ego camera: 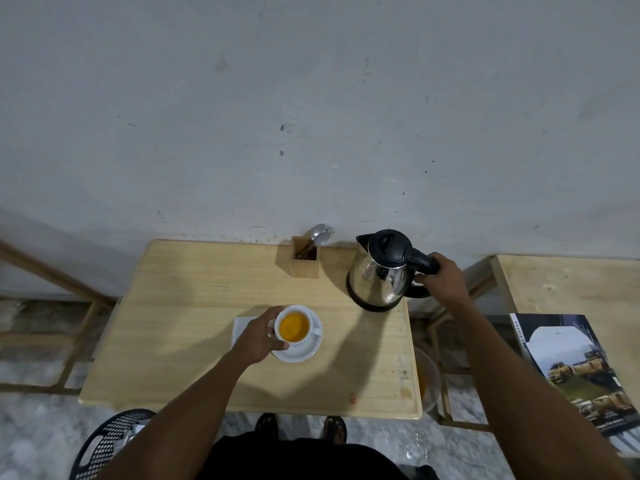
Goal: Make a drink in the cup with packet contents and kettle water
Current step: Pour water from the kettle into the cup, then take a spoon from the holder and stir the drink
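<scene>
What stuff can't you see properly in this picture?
- Head view: the handle of the kettle is mostly wrapped by the right hand.
- The left hand covers the near side of the cup and part of the white packet beside the saucer.
- The holder hides the cutlery's lower ends.
- The magazine print is too small to read.

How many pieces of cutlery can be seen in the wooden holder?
2: a spoon and a fork stand side by side in the wooden holder at the table's back edge, left of the kettle. Others may be hidden inside.
</scene>
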